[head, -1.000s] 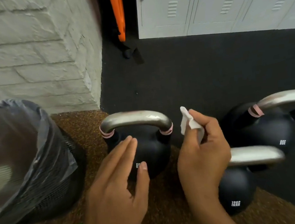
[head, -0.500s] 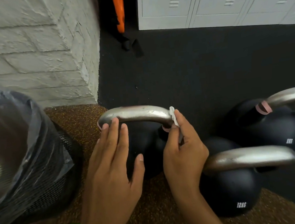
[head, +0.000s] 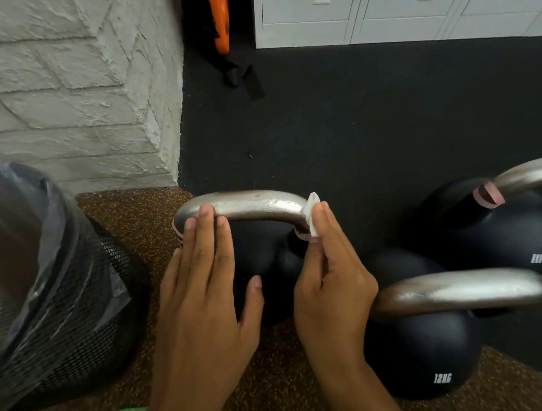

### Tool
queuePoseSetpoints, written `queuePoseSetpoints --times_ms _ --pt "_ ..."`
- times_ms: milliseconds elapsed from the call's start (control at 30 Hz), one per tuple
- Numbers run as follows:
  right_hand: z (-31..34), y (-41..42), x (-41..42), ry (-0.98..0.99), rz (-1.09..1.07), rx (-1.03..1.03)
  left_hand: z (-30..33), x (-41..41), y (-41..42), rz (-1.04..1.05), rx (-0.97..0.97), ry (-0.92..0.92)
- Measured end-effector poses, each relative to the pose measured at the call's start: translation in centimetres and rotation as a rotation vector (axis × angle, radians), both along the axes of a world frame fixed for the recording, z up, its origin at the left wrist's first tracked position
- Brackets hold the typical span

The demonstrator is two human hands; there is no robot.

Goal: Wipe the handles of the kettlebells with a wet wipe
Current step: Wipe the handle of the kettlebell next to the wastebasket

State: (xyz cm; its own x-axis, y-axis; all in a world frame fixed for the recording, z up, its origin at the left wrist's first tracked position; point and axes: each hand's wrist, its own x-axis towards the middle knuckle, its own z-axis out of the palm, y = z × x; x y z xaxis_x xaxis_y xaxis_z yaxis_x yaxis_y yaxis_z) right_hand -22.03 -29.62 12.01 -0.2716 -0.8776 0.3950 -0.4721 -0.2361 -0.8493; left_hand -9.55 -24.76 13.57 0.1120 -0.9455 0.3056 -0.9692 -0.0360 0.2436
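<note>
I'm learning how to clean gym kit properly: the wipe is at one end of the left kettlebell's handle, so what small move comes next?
Probably slide the wet wipe leftward along the handle. The right hand pinches it at the handle's right bend, the bar looks unwiped, and the left hand rests flat on the left end.

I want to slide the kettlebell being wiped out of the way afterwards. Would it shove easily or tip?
Probably neither. The left kettlebell is a solid-looking black ball, likely heavy for its size. It sits on speckled rubber matting, which would probably grip it. Its smooth metal handle, touched by the wet wipe, may be slippery.
</note>
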Motion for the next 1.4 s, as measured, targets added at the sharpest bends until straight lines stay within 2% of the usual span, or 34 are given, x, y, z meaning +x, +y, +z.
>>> queuePoseSetpoints --times_ms 100,267,433,533,667,800,933,1133,1267,1400 --pt "0.7 -1.1 0.1 -0.059 0.035 0.022 0.0 0.0 0.0 0.003 -0.006 -0.01" --pt "1.4 -1.3 0.0 0.084 0.105 -0.03 -0.1 -0.1 -0.1 0.008 -0.033 0.014" --pt "0.5 0.2 -0.6 0.044 0.078 -0.016 0.0 -0.2 -0.1 0.021 -0.056 0.032" --pt "1.4 -0.6 -0.9 -0.031 0.045 0.086 0.0 -0.3 0.0 0.024 -0.06 0.033" --pt "3.3 -3.3 -1.4 -0.068 0.16 0.264 0.1 -0.3 0.0 0.026 -0.051 0.036" --pt "4.9 -5.6 -1.7 -0.017 0.295 0.377 0.2 -0.4 0.0 0.031 -0.056 0.043" --pt "5.0 -4.8 -2.1 0.014 0.34 0.32 0.1 -0.5 -0.1 0.034 -0.061 0.047" --pt "3.2 -2.1 -1.9 -0.034 0.218 0.152 -0.1 -0.5 -0.1 0.035 -0.054 0.042" --pt "2.9 -1.2 -1.4 -0.07 0.149 0.148 -0.1 -0.5 -0.1 0.039 -0.05 0.047" --pt "3.2 -1.6 -1.4 -0.113 0.141 0.227 0.0 -0.5 0.0 0.042 -0.046 0.042"
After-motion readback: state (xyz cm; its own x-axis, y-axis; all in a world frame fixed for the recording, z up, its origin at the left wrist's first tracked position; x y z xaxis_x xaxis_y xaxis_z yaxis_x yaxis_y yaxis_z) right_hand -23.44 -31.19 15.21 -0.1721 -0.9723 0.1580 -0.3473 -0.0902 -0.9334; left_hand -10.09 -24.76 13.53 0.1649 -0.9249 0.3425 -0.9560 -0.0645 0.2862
